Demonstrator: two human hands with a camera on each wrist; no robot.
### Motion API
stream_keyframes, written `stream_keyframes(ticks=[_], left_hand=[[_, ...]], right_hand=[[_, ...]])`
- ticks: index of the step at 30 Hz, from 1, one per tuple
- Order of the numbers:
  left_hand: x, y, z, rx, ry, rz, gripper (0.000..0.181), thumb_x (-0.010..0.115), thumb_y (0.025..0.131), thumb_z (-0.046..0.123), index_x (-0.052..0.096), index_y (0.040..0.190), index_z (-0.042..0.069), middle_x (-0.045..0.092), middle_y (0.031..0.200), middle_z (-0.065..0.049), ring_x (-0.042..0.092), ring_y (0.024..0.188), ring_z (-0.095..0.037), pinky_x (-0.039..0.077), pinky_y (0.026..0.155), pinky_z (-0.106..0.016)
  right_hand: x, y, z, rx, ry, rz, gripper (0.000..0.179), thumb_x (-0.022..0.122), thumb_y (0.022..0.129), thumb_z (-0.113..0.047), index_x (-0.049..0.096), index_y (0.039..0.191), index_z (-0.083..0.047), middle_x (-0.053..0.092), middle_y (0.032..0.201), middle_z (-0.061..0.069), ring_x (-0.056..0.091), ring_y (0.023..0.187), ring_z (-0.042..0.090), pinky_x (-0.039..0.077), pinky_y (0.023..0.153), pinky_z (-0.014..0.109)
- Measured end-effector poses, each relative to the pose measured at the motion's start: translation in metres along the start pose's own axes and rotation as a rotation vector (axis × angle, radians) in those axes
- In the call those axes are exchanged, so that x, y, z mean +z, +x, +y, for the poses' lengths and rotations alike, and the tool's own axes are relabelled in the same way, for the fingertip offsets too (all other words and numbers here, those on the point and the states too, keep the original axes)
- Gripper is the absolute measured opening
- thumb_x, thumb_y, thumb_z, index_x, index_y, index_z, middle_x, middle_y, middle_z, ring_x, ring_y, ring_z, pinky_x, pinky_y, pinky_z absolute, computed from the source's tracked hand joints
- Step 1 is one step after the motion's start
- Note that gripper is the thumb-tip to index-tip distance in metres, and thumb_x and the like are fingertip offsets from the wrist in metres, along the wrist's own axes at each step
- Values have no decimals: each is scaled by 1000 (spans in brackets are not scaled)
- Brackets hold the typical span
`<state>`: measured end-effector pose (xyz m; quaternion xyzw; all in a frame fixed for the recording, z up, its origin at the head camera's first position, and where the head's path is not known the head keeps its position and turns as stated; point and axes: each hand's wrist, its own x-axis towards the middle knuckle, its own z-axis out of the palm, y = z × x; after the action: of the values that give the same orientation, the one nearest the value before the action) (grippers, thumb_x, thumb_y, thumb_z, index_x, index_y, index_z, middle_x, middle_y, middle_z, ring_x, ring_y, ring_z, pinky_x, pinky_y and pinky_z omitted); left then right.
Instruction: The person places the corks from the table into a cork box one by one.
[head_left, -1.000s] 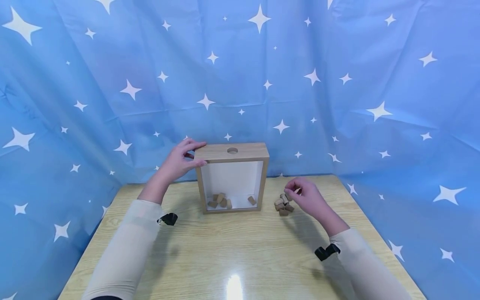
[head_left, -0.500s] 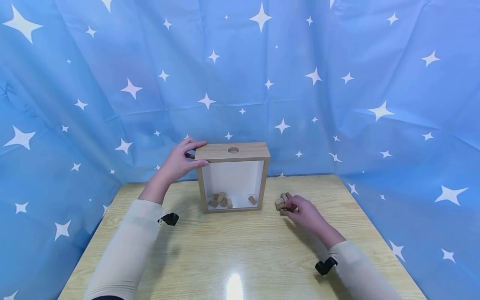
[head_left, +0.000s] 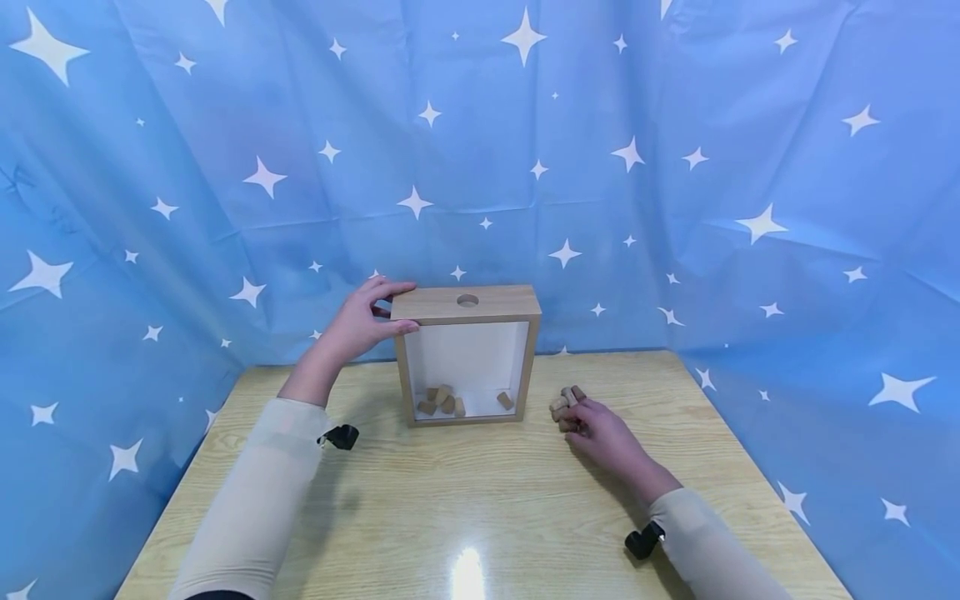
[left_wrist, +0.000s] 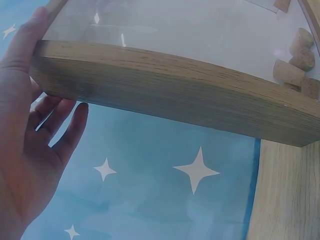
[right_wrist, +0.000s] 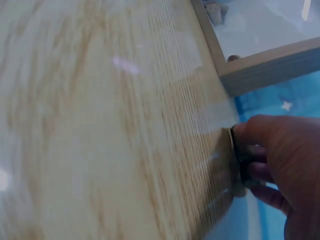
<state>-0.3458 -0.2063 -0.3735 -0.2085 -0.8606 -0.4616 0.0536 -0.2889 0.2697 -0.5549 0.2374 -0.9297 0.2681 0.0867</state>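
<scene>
While a table (head_left: pixel 420 500) bears the box (head_left: pixel 480 317), starry cloth (head_left: pixel 480 150) hangs behind.

Over the last second, your right hand (head_left: pixel 609 442) has come down and nearer to you, from above the far right of the cork pile (head_left: pixel 558 406) to its near right side. Your fingers (head_left: pixel 581 412) now cover nearer corks that showed before. The right sleeve (head_left: pixel 705 537) and its black wrist device (head_left: pixel 641 543) have drawn back toward you too.
</scene>
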Motion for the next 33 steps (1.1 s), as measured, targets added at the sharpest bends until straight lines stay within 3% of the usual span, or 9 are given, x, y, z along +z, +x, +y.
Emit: stream_keyframes(ticks=[4, 11, 15, 19, 23, 28, 33], left_hand=[[1, 1, -1, 27, -3, 7, 74, 92, 94, 43, 62, 160, 27, 51, 147, -8, 58, 124, -39, 54, 109, -56], [2, 1, -1, 35, -10, 13, 72, 92, 94, 41, 63, 159, 27, 53, 146, -4, 56, 124, -37, 54, 109, -56], [2, 1, -1, 43, -7, 14, 72, 92, 94, 40, 63, 159, 27, 54, 143, -3, 54, 121, -33, 53, 109, -56], [2, 1, -1, 43, 1, 12, 72, 92, 94, 41, 62, 159, 28, 55, 140, -2, 52, 120, -29, 53, 110, -55], [1, 1, -1, 26, 18, 9, 74, 92, 94, 43, 62, 159, 29, 53, 151, -6, 56, 126, -32, 53, 110, -55], [-1, 1, 0, -2, 43, -2, 77, 91, 94, 47, 60, 161, 27, 38, 172, -14, 59, 136, -42, 54, 110, -57], [-1, 1, 0, 2, 52, -4, 78, 90, 93, 48, 60, 162, 26, 41, 171, -13, 58, 137, -41, 53, 111, -57]], right_hand=[[2, -1, -1, 22, -10, -8, 31, 88, 94, -7, 78, 123, -8, 70, 113, 4, 68, 103, 25, 58, 91, 51], [5, 1, -2, 11, -9, -1, 24, 85, 96, -5, 77, 118, -11, 68, 108, 0, 64, 96, 18, 56, 83, 44], [2, 4, -3, 11, 70, 23, 20, 82, 96, -3, 77, 114, -12, 69, 109, -1, 66, 99, 19, 57, 82, 38], [-6, 7, -7, 55, 162, 33, 23, 78, 96, 1, 78, 118, -7, 65, 103, -2, 61, 89, 16, 56, 74, 30], [-17, 14, -14, 57, 212, 70, 25, 78, 96, 2, 77, 120, -6, 64, 99, -2, 59, 85, 16, 54, 71, 29], [-32, 22, -26, 7, 225, 143, 25, 79, 98, 1, 78, 121, -10, 66, 98, -2, 61, 86, 17, 54, 74, 31], [-50, 31, -43, -4, 292, 201, 21, 77, 103, -5, 78, 123, -11, 68, 95, 0, 62, 83, 18, 54, 70, 31]])
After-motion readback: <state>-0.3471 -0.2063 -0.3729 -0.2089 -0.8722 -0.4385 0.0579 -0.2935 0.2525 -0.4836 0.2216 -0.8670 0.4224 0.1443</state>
